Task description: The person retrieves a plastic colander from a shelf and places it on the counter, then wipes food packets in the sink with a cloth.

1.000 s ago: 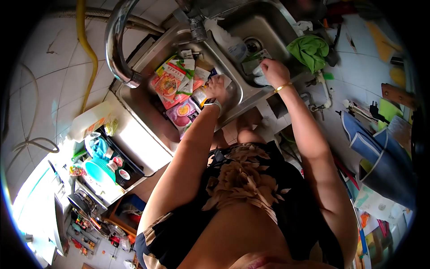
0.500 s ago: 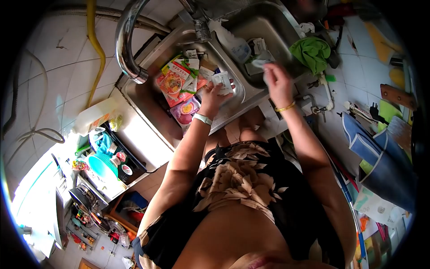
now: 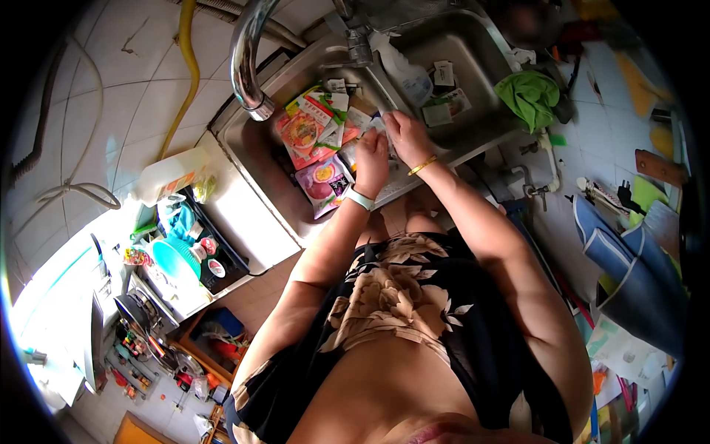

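My left hand [image 3: 371,161], closed, is over the right side of the left sink basin. Close beside it is my right hand [image 3: 407,138], its fingers pinched together. Between the two hands shows a small whitish packet [image 3: 377,123], partly hidden by the fingers. Left of my hands lie an orange-red food pouch [image 3: 302,137], a purple pouch [image 3: 323,185] and several small packets piled in the left basin [image 3: 259,152]. In the right basin [image 3: 473,55] lie a few flat sachets [image 3: 437,114] next to a white plastic bottle [image 3: 405,70].
A chrome faucet [image 3: 248,70] arches over the left basin. A green cloth [image 3: 529,100] hangs at the sink's right edge. To the left stand a whitish jug [image 3: 174,176] and a turquoise basket [image 3: 176,259]. Blue fabric pockets [image 3: 629,266] hang at the right.
My right hand has moved left from the right basin to my left hand. A light item it held there is gone from it. My left hand has closed from a spread position.
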The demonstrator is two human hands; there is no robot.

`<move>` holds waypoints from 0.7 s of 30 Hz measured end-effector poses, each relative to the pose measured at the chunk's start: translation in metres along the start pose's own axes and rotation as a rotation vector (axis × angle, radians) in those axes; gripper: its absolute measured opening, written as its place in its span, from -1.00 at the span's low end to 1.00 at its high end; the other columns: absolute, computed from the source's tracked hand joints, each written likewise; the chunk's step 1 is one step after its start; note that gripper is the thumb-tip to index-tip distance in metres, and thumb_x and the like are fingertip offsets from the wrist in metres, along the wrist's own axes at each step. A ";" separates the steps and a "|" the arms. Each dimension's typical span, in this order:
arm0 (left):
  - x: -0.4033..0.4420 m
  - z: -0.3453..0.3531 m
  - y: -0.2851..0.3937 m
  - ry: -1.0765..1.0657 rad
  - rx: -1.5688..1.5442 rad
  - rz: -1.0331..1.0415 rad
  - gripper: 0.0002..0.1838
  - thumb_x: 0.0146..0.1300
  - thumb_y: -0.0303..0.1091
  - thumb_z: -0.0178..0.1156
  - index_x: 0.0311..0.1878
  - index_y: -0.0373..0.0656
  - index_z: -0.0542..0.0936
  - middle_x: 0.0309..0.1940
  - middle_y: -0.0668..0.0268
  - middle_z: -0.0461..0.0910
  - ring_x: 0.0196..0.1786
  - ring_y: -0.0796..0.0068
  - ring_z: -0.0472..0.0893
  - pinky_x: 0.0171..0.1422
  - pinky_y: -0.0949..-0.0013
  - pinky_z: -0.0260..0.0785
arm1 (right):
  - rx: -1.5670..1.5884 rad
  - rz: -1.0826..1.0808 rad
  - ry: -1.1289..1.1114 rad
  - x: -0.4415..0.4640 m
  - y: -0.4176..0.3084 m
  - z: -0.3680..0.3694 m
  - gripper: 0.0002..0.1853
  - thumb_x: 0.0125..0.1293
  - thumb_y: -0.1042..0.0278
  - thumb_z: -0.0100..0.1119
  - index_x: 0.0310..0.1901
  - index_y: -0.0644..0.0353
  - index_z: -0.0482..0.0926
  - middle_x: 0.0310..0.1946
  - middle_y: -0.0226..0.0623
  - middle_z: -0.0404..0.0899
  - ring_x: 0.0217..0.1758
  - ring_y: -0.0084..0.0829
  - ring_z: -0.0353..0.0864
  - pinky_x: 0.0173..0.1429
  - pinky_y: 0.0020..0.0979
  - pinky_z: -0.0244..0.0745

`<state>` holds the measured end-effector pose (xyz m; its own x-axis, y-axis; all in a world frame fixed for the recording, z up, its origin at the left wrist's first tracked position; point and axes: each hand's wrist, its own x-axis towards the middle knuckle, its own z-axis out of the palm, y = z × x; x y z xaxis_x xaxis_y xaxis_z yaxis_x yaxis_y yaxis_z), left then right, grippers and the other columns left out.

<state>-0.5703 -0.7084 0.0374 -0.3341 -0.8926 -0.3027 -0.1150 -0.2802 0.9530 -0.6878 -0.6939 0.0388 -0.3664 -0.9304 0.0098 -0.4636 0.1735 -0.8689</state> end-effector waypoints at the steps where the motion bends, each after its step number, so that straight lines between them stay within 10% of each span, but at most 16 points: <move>1: 0.002 -0.003 0.001 0.024 0.195 0.068 -0.86 0.36 -0.45 0.06 -0.22 -0.36 0.51 -0.39 0.16 0.59 -0.32 0.35 0.52 -0.20 0.35 0.37 | 0.013 0.161 -0.050 -0.002 0.001 0.001 -0.75 0.40 0.24 0.02 -0.21 0.27 0.57 -0.30 0.02 0.61 -0.22 0.07 0.57 -0.22 -0.13 0.45; 4: 0.011 0.001 -0.006 0.148 0.412 0.292 -0.79 0.38 -0.37 0.07 -0.32 -0.32 0.51 -0.51 -0.03 0.55 -0.44 0.03 0.53 -0.26 0.17 0.36 | 0.097 0.358 -0.064 -0.017 0.007 0.008 -0.70 0.38 0.14 0.09 -0.23 0.28 0.55 -0.35 0.03 0.60 -0.26 0.07 0.57 -0.29 -0.13 0.40; 11: 0.019 0.010 -0.006 -0.030 -0.004 0.207 -0.82 0.35 -0.39 0.16 -0.15 -0.34 0.53 -0.45 0.26 0.58 -0.38 0.52 0.50 -0.18 0.42 0.41 | 0.098 0.300 0.108 -0.014 0.003 -0.009 -0.70 0.33 0.15 0.17 -0.36 0.26 0.50 -0.50 0.02 0.55 -0.40 0.07 0.55 -0.35 -0.12 0.40; 21: 0.016 -0.022 -0.028 -0.108 0.096 -0.047 -0.87 0.29 -0.42 0.17 -0.20 -0.30 0.53 -0.50 0.23 0.64 -0.45 0.40 0.66 -0.36 0.34 0.48 | -0.210 0.248 0.216 0.008 0.057 -0.085 -0.69 0.38 0.09 0.07 -0.30 0.19 0.59 -0.46 0.02 0.58 -0.35 0.02 0.62 -0.32 -0.11 0.45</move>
<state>-0.5522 -0.7227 0.0060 -0.4240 -0.8349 -0.3508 -0.2202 -0.2807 0.9342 -0.7853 -0.6643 0.0317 -0.6390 -0.7665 -0.0648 -0.4861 0.4677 -0.7382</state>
